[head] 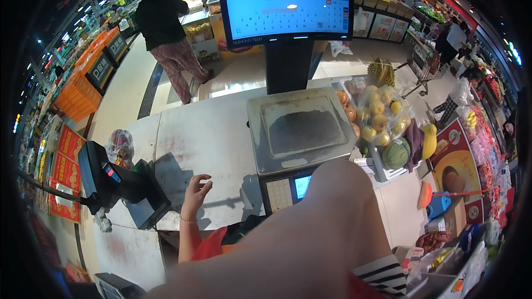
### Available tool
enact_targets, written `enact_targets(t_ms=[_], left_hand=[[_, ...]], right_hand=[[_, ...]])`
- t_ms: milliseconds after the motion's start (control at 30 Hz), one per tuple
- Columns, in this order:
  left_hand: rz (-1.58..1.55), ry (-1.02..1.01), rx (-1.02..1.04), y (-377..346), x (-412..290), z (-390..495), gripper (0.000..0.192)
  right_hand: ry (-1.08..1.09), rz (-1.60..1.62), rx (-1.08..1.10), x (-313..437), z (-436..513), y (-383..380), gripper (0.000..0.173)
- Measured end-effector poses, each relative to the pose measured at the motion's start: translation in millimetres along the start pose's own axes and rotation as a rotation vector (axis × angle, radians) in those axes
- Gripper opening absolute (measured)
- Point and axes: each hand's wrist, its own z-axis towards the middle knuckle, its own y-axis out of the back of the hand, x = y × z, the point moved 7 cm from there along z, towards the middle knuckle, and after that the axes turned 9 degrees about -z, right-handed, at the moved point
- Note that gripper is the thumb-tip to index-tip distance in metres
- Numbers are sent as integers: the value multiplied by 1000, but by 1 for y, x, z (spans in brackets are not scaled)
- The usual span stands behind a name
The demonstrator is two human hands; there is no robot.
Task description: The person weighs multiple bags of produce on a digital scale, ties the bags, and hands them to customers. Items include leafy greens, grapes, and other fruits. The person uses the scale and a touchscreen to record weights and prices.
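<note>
My left hand (196, 193), with a beaded bracelet at the wrist, hovers over the front of the pale counter (203, 133). Its fingers are loosely curled and apart, and nothing is in them. My right arm is bent, and its blurred elbow comes very near the camera, covering part of the weighing scale's front panel. The right hand itself is out of view. To the right of my left hand is the scale (305, 126), its worn metal platter bare. Its keypad (279, 196) and small lit display (302, 185) show beside my elbow. Behind stands a lit monitor (286, 4) bearing writing.
Bagged yellow fruit (378, 112), a watermelon (395, 153) and a durian (381, 72) crowd the scale's right side. At left are a black device (99, 174) and bagged fruit (120, 146). One person (162, 20) stands beyond the counter; a shopping cart (422, 58) is farther right.
</note>
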Motion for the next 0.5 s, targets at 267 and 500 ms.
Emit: enact_targets(t_ms=[267, 500], left_hand=[[-133, 100, -30, 13, 17, -3, 22], [-142, -16, -37, 23, 7, 5, 24]], right_hand=[[310, 191, 85, 38, 10, -52, 19], [280, 528, 599, 20, -67, -133, 20]])
